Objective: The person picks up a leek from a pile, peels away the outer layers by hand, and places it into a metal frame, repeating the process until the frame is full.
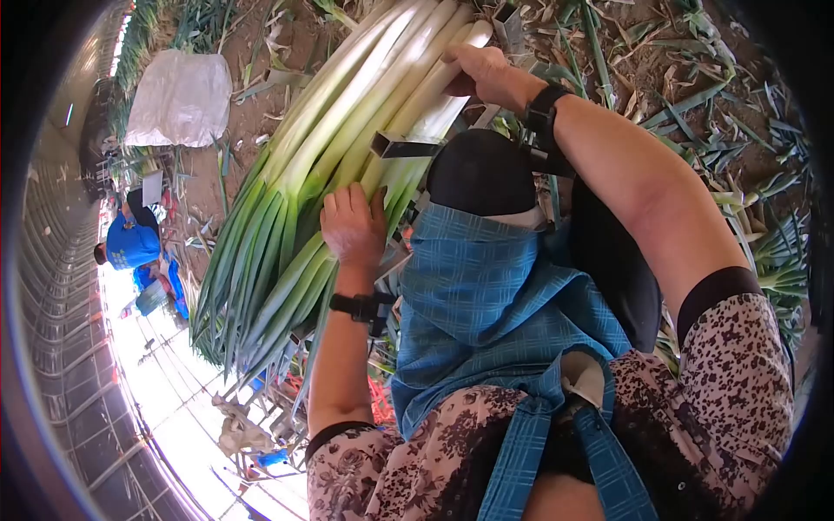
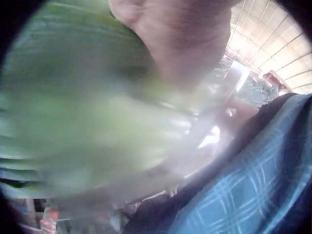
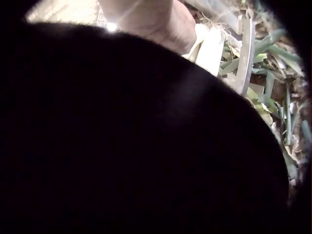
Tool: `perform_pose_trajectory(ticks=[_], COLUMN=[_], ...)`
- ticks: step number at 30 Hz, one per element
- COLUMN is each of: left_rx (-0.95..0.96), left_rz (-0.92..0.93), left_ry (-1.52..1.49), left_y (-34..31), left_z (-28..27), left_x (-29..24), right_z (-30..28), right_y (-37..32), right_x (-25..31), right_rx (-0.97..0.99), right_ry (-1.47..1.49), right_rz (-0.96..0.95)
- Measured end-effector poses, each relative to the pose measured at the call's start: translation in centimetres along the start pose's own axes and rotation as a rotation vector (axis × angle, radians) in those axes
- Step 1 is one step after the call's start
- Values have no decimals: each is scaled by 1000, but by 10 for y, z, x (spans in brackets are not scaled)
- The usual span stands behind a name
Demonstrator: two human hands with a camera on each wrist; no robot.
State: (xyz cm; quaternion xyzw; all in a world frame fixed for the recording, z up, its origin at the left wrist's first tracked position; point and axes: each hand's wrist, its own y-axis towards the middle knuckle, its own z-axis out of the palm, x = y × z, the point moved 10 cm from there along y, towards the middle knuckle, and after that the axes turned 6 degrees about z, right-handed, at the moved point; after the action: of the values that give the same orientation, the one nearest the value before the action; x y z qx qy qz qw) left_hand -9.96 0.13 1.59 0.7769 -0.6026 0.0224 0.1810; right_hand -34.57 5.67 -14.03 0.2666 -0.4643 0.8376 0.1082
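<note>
A large bundle of long green onions (image 1: 300,169) slants across the head view, white root ends at the top and dark green leaves spreading lower left. My left hand (image 1: 354,224) grips stalks on the near side, where white turns to green; its fingertips are partly hidden among the stalks. Close to the root ends, my right hand (image 1: 486,74) holds the nearest stalk, fingers curled at its end. The left wrist view shows the left hand (image 2: 180,34) over blurred green leaves. In the right wrist view, a white stalk (image 3: 210,51) shows beside the right hand (image 3: 161,24).
A metal bracket (image 1: 404,146) juts out beside the bundle, near my knee (image 1: 482,172). Leaf scraps (image 1: 695,104) litter the soil on the right. At the left are a whitish sack (image 1: 181,97) and a person in blue (image 1: 132,241). Something black blocks most of the right wrist view.
</note>
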Motion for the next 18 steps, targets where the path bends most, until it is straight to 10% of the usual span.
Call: perform_pose_trajectory(ticks=[10, 15, 18], left_rx=[137, 80, 127], left_rz=[-7, 71, -208], left_ry=[6, -362, -207], left_y=[-8, -22, -54], left_z=[36, -34, -55], left_x=[4, 15, 66], right_z=[-12, -12, -10], right_y=[11, 8, 5], right_x=[-15, -14, -21], right_rx=[75, 115, 142], right_ry=[-318, -409, -403], right_rz=[123, 81, 151])
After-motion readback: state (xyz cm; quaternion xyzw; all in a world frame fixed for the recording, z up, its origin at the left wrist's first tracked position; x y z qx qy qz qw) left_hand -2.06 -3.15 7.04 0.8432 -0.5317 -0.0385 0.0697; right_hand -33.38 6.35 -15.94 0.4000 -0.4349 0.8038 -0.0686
